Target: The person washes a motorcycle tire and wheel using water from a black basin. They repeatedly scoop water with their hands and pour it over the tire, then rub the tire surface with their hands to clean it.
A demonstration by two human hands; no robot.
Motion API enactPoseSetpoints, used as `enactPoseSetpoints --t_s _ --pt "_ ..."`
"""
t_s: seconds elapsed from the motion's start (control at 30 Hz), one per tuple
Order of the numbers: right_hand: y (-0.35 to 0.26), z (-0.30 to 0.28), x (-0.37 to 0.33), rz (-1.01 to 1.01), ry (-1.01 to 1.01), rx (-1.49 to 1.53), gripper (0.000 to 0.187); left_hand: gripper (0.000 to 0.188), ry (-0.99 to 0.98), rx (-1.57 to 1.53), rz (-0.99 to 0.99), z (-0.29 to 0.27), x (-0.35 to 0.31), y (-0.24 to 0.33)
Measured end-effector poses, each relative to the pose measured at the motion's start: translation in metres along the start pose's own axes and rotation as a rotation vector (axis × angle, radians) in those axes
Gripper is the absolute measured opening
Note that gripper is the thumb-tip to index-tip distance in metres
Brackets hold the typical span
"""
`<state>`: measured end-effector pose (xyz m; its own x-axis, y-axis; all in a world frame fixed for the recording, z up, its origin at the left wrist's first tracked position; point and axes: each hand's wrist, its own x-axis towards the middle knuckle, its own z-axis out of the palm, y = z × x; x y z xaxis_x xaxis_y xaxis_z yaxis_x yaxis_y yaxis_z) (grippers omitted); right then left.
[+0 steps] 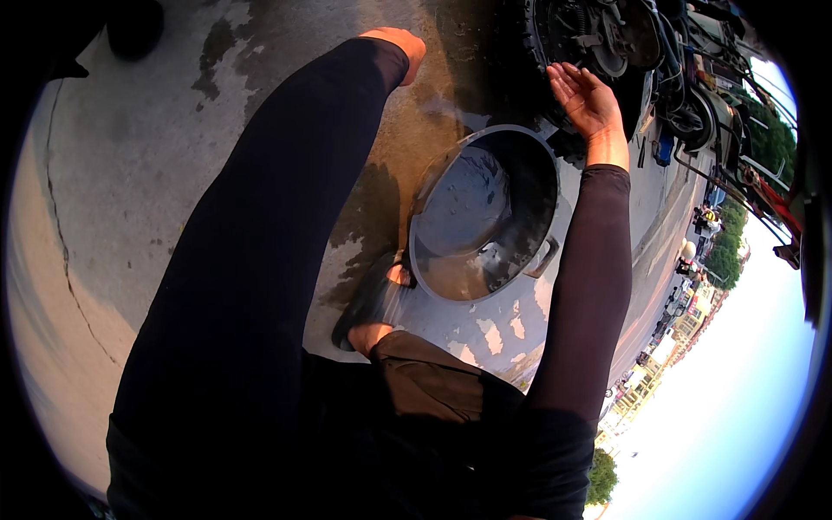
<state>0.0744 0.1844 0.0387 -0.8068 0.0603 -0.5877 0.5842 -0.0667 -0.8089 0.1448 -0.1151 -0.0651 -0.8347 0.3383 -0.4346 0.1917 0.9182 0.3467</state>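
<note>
A large dark basin point(536, 186) with a handle on its side sits on the wet ground in front of me, holding murky water. My right hand point(593, 106) is raised beyond the basin's right rim, its wet palm turned up and fingers stretched out, with nothing in it. Close by its fingertips is a dark tyre point(530, 52) around a wheel hub with metal parts. My left hand point(403, 50) reaches over the wet concrete left of the tyre, apart from the basin. Its fingers are turned away and mostly hidden. Dark sleeves cover both arms.
My foot in a dark sandal point(368, 299) stands beside the basin's near left rim. Vehicle parts point(693, 113) crowd the upper right, with a small blue object point(665, 149) below them. Cracked concrete point(113, 199) extends to the left. A street with buildings point(667, 347) lies far right.
</note>
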Motion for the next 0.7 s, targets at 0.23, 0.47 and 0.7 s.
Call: enactPoseSetpoints --t_s 0.23,0.47,0.7 --pt "0.011 -0.034 -0.028 -0.071 0.155 -0.255 0.041 0.029 -0.036 -0.03 0.029 -0.007 -0.006 0.016" --pt "0.038 -0.096 -0.031 -0.541 0.494 -1.449 0.037 0.031 0.005 -0.03 0.001 -0.012 -0.015 0.016" --pt "0.063 -0.108 -0.026 -0.787 0.444 -1.57 0.054 0.029 -0.038 0.003 -0.021 -0.004 -0.007 0.004"
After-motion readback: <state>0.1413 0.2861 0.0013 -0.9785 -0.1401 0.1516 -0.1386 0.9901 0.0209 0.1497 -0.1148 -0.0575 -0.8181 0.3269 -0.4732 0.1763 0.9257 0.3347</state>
